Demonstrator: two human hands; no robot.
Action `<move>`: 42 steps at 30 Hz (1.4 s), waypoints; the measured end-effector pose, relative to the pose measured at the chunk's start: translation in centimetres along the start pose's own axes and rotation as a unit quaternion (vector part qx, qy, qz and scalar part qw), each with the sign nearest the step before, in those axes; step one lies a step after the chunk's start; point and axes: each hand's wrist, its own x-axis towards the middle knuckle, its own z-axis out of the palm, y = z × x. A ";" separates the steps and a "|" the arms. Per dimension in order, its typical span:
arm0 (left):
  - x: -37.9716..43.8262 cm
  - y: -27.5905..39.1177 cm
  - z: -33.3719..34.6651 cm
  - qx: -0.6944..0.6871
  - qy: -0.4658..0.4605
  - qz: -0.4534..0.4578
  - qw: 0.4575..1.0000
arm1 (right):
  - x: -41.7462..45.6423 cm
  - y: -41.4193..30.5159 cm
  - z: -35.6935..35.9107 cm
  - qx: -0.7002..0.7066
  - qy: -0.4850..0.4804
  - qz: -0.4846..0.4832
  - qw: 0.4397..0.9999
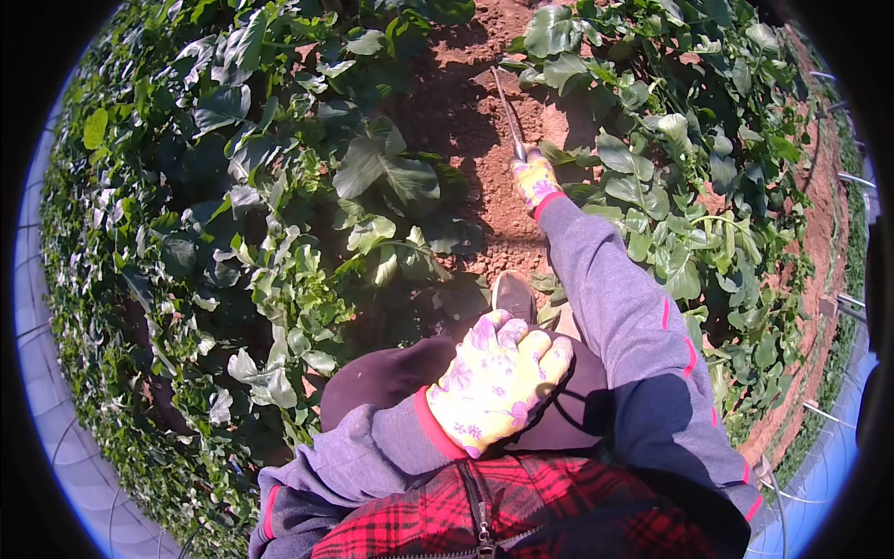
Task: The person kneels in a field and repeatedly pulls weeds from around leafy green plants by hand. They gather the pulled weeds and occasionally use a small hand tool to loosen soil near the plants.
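My right hand [536, 178], in a yellow flowered glove with a red cuff, reaches forward over bare soil. It grips a hand tool with a slim metal shaft [508, 112], whose far end lies at the reddish ground; the shape of that end is unclear. My left hand [499, 384], gloved alike, rests back-up over the dark trousers [391, 377] at my bent knees. Its fingers curl downward, and the palm is hidden. Ahead of the knees, the toe of a shoe [514, 295] stands on the soil.
Broad-leaved green plants [384, 171] crowd the left side. More leafy plants [656, 195] flank my right arm. Between them runs a narrow strip of red-brown soil [454, 105]. At the far right are a dirt path [824, 230], metal rods [855, 180] and plastic sheeting [838, 475].
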 end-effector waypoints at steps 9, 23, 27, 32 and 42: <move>-0.1 -1.0 -0.2 -0.029 0.023 0.000 0.999 | 4.7 -1.5 1.5 -0.097 -0.045 0.027 0.994; -0.6 -1.0 0.0 0.003 -0.008 -0.004 1.000 | -15.9 6.9 -2.2 -0.082 -0.192 -0.007 0.978; -0.8 -1.0 0.3 -0.004 0.002 -0.005 1.000 | -19.7 10.6 -4.5 -0.092 -0.216 -0.014 0.972; -0.6 -1.3 0.2 -0.017 0.008 0.000 1.000 | -17.2 6.1 -5.2 -0.165 -0.080 -0.087 0.979; 0.7 -2.4 -1.3 -0.037 0.075 0.003 0.996 | 4.2 -5.5 2.1 0.037 -0.011 0.001 0.999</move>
